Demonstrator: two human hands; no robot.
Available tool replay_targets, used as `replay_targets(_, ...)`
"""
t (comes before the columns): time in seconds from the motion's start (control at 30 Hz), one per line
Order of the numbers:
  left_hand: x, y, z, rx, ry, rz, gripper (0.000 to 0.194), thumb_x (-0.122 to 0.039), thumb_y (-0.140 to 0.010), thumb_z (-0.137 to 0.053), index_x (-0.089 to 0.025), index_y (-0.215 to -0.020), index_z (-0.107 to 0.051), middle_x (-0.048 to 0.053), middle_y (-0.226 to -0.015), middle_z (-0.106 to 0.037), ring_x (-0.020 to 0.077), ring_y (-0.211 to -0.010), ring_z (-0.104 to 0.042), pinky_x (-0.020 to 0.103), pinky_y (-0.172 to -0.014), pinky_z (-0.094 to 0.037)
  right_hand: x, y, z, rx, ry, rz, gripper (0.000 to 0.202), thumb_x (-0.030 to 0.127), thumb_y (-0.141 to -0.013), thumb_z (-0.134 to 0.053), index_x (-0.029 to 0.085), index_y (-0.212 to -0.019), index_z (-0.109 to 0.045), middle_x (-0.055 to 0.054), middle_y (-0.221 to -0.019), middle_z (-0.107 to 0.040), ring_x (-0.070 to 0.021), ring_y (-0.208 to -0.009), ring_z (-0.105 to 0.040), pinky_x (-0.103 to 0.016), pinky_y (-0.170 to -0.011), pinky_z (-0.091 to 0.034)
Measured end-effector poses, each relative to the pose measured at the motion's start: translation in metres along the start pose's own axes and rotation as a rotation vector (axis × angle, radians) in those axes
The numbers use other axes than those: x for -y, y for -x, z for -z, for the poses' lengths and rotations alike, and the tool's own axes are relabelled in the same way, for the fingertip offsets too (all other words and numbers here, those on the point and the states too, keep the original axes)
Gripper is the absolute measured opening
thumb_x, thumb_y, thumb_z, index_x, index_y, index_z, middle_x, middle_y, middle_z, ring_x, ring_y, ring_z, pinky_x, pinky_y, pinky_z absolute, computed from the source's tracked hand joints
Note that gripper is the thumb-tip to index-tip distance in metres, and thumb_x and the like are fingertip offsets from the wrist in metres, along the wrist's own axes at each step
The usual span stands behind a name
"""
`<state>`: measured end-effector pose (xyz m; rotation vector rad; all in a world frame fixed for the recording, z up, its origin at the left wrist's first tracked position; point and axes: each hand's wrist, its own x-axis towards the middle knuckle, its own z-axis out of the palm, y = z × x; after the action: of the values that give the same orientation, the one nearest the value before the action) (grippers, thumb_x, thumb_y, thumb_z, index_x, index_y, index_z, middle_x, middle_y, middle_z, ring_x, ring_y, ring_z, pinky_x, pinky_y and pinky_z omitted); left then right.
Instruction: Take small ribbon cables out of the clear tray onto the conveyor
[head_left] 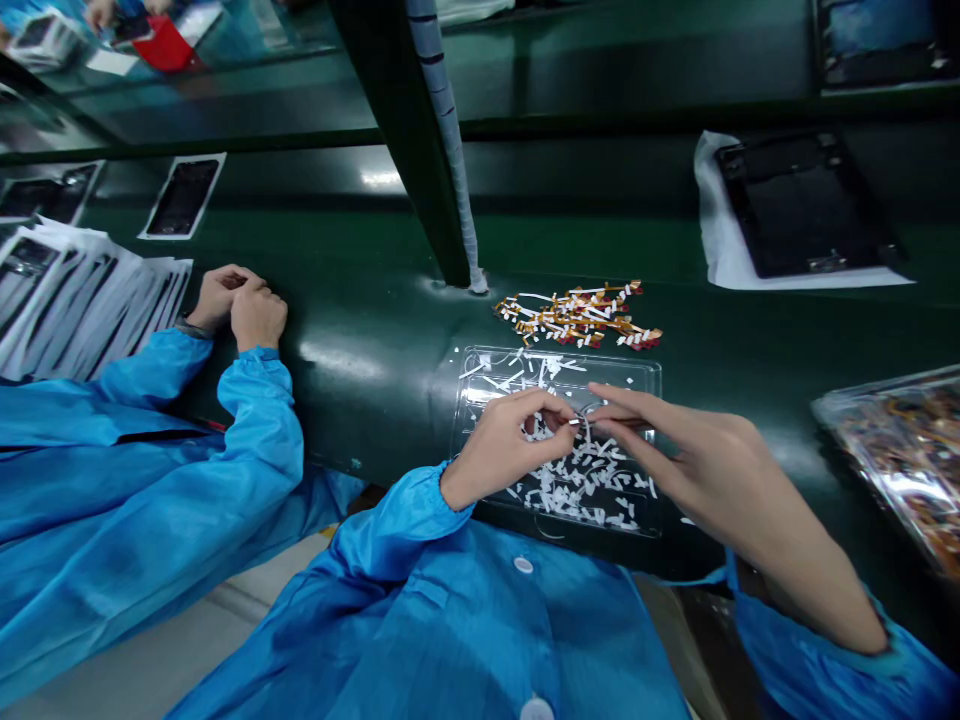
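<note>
Pinching a small, slim, white-tipped piece (575, 422) between thumb and forefinger, the bare left hand (514, 440) is hovering above a clear plastic rectangular tray (636, 368). The bare right hand (686, 440) is reaching in from the other side, its outstretched fingertips lying just beside that piece; whether they are closing on the thin white strip (587, 430) there, I cannot tell. Loose white paper-like scraps (574, 490) are lying scattered in the tray below. Just beyond its far edge, a pile of orange-brown ribbon-like flex strips with white tabs (577, 315) is resting on the dark green work surface (352, 370). To the left, a co-worker in blue sleeves (259, 420) is holding both hands (259, 315) together near a stack of white sheets (112, 300).
</note>
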<state>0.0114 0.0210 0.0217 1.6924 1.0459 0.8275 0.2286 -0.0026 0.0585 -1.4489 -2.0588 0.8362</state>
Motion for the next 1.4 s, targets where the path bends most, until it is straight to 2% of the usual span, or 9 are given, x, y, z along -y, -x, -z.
replay_targets(0.2,0.000,-0.002,-0.002,-0.017,0.000,-0.009,0.009,-0.016,-0.087,-0.069,-0.019,-0.093,-0.075,0.001,-0.083,-0.074,0.0120,-0.071,-0.065,0.026,-0.065,-0.052,-0.001,0.000,-0.004,-0.045,-0.011,-0.035,0.037,0.036,-0.099,-0.059,0.028,-0.135,-0.064,-0.003,-0.104,-0.080,-0.0254,-0.089,-0.078,-0.036,-0.075,-0.059)
replay_targets(0.43,0.001,-0.001,-0.005,-0.037,0.024,0.055,0.008,-0.020,-0.085,-0.070,-0.018,-0.091,-0.075,0.002,-0.085,-0.076,0.0126,-0.070,-0.066,0.026,-0.063,-0.052,-0.001,0.002,-0.018,-0.087,0.137,0.045,0.015,0.029,-0.101,-0.054,0.022,-0.101,-0.067,-0.005,-0.092,-0.076,-0.0209,-0.079,-0.073,-0.033,-0.067,-0.050)
replay_targets(0.67,0.005,-0.003,-0.008,-0.004,0.040,0.109,0.007,-0.025,-0.086,-0.071,-0.018,-0.088,-0.074,0.000,-0.081,-0.074,0.0105,-0.066,-0.060,0.024,-0.061,-0.046,-0.004,0.005,-0.035,-0.217,0.625,0.235,0.014,0.020,-0.099,-0.053,0.020,-0.090,-0.063,-0.004,-0.078,-0.068,-0.0175,-0.066,-0.062,-0.033,-0.061,-0.038)
replay_targets(0.8,0.013,-0.006,-0.015,0.014,0.283,0.265,0.016,-0.030,-0.084,-0.072,-0.016,-0.078,-0.069,0.000,-0.072,-0.067,0.0096,-0.063,-0.057,0.023,-0.059,-0.044,-0.003,0.003,-0.049,-0.348,0.815,0.308,0.014,0.017,-0.095,-0.057,0.021,-0.081,-0.059,-0.002,-0.071,-0.062,-0.0163,-0.061,-0.054,-0.033,-0.059,-0.035)
replay_targets(0.93,0.020,-0.006,-0.023,-0.101,0.335,0.291,0.018,-0.031,-0.084,-0.074,-0.015,-0.078,-0.069,0.000,-0.072,-0.068,0.0098,-0.064,-0.058,0.024,-0.062,-0.047,-0.003,0.000,-0.061,-0.439,0.613,0.254,0.009,0.016,-0.091,-0.060,0.019,-0.084,-0.057,0.000,-0.069,-0.061,-0.0141,-0.057,-0.055,-0.030,-0.055,-0.037)
replay_targets(1.03,0.022,-0.005,-0.021,-0.182,0.271,0.246,0.017,-0.032,-0.087,-0.074,-0.016,-0.091,-0.076,0.004,-0.085,-0.076,0.0131,-0.074,-0.066,0.026,-0.070,-0.052,-0.004,0.001,-0.058,-0.366,0.315,0.193,0.008,0.014,-0.091,-0.060,0.019,-0.085,-0.057,0.002,-0.070,-0.061,-0.0110,-0.056,-0.057,-0.026,-0.055,-0.040)
replay_targets(1.1,0.022,-0.005,-0.017,-0.130,0.305,0.251,0.020,-0.031,-0.092,-0.070,-0.019,-0.104,-0.079,0.007,-0.099,-0.080,0.0160,-0.085,-0.072,0.029,-0.077,-0.057,-0.005,0.003,-0.051,-0.312,0.241,0.202,0.009,0.014,-0.093,-0.061,0.019,-0.086,-0.060,0.002,-0.070,-0.062,-0.0109,-0.059,-0.060,-0.025,-0.057,-0.042)
replay_targets(1.2,0.019,-0.003,-0.010,-0.036,0.334,0.274,0.026,-0.028,-0.096,-0.066,-0.021,-0.118,-0.077,0.007,-0.109,-0.081,0.0192,-0.097,-0.076,0.033,-0.088,-0.059,-0.005,0.004,-0.041,-0.305,0.350,0.267,0.003,0.015,-0.095,-0.064,0.018,-0.096,-0.065,-0.001,-0.079,-0.069,-0.0129,-0.064,-0.064,-0.027,-0.059,-0.043)
replay_targets(1.4,0.016,0.002,-0.007,-0.012,0.375,0.346,0.046,-0.033,-0.090,-0.077,-0.023,-0.134,-0.069,0.008,-0.110,-0.081,0.0265,-0.108,-0.076,0.039,-0.095,-0.060,-0.006,-0.002,-0.043,-0.304,0.611,0.390,0.019,0.015,-0.094,-0.068,0.012,-0.113,-0.066,-0.008,-0.097,-0.075,-0.0214,-0.081,-0.071,-0.034,-0.072,-0.050)
